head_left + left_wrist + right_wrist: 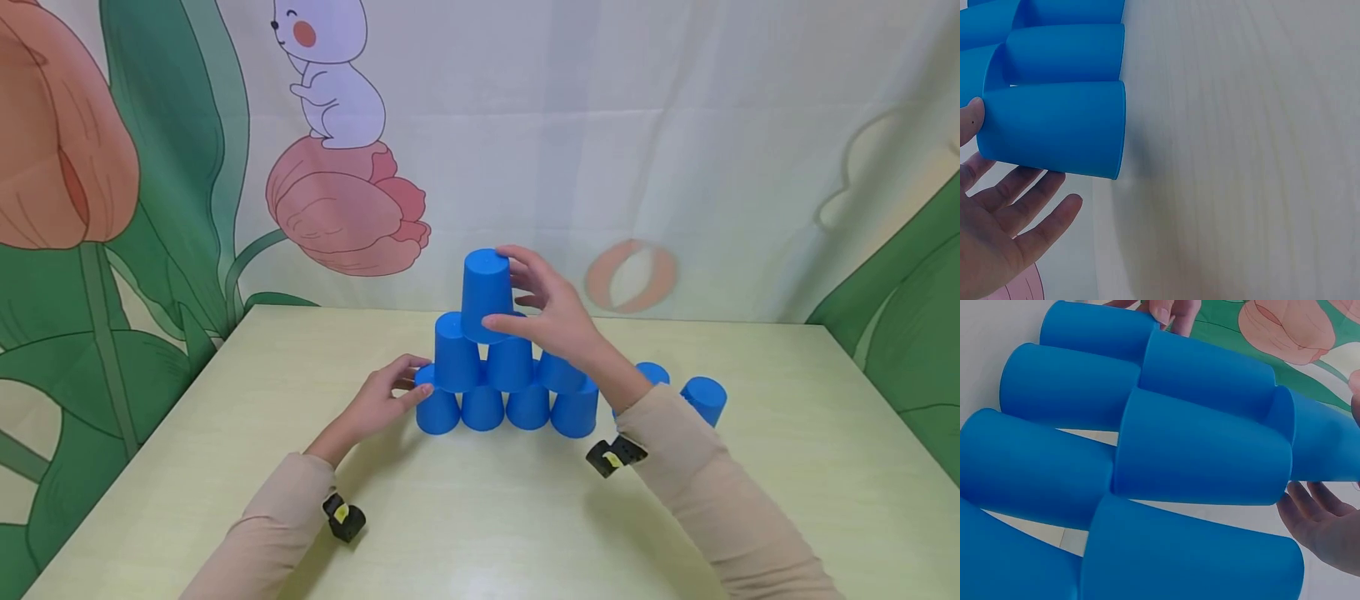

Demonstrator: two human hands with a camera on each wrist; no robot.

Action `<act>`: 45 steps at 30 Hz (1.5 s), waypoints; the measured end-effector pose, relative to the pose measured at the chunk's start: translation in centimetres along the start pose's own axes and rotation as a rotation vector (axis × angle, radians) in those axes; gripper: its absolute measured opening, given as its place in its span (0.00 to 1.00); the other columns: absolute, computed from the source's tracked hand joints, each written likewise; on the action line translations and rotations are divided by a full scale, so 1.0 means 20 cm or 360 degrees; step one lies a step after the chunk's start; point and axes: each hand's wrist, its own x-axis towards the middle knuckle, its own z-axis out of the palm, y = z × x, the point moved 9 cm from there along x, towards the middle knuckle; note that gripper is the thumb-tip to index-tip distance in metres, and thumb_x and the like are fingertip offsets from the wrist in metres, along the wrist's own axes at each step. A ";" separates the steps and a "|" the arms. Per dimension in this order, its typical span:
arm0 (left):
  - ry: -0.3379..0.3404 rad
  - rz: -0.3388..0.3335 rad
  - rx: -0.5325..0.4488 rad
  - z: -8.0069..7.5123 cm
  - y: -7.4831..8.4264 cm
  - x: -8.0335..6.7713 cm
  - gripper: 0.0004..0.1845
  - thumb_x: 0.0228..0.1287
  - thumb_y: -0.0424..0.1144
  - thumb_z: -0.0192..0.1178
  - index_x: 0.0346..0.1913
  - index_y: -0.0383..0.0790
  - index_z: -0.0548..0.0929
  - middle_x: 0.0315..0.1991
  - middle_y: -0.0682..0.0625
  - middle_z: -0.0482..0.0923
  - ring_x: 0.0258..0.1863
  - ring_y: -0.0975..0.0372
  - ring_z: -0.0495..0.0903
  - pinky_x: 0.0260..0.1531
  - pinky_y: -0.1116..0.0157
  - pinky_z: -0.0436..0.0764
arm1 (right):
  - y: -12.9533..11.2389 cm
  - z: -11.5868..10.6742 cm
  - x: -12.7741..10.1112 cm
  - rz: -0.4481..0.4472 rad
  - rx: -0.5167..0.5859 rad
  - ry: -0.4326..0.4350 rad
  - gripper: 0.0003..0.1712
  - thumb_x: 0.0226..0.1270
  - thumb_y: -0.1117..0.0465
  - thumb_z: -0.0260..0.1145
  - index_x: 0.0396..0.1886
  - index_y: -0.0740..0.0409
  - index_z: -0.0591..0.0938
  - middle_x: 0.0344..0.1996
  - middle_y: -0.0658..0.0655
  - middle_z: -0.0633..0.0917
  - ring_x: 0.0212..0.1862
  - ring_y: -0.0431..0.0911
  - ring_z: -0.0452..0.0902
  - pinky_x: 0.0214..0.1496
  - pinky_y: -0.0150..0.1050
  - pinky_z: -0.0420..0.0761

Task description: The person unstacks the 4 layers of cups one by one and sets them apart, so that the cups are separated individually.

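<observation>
Blue cups stand upside down in a tiered pyramid on the table. My right hand (551, 308) holds the top cup (486, 292), thumb in front and fingers at its far side. This cup sits over the gap between two cups of the middle row (510, 364); in the right wrist view its lower edge (1310, 444) meets that row. At the bottom row's left end, my left hand (378, 400) holds the outermost cup (1054, 128) lightly, thumb at its upper edge and fingertips along its outer side. The little finger stands off the cup.
Two more blue cups stand apart on the right, one (705, 400) partly behind the right sleeve and another (652, 372) mostly hidden by the forearm. A printed curtain (487, 167) hangs behind the pale wooden table (480, 517).
</observation>
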 end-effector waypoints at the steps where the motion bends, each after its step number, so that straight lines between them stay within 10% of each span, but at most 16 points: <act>1: 0.0002 0.0003 0.0002 0.00 0.00 0.00 0.23 0.64 0.43 0.56 0.59 0.39 0.68 0.53 0.38 0.73 0.51 0.46 0.73 0.47 0.50 0.75 | 0.00 0.00 0.00 -0.0007 -0.0007 0.0006 0.43 0.53 0.57 0.69 0.67 0.47 0.58 0.63 0.56 0.68 0.60 0.51 0.67 0.56 0.51 0.69; 45: -0.0003 0.0009 0.0002 0.00 0.01 0.00 0.23 0.64 0.42 0.56 0.59 0.38 0.68 0.54 0.37 0.72 0.52 0.45 0.73 0.47 0.50 0.75 | -0.13 -0.15 -0.23 -0.0166 0.0048 0.0227 0.42 0.50 0.68 0.70 0.64 0.54 0.60 0.60 0.59 0.71 0.57 0.51 0.70 0.54 0.51 0.72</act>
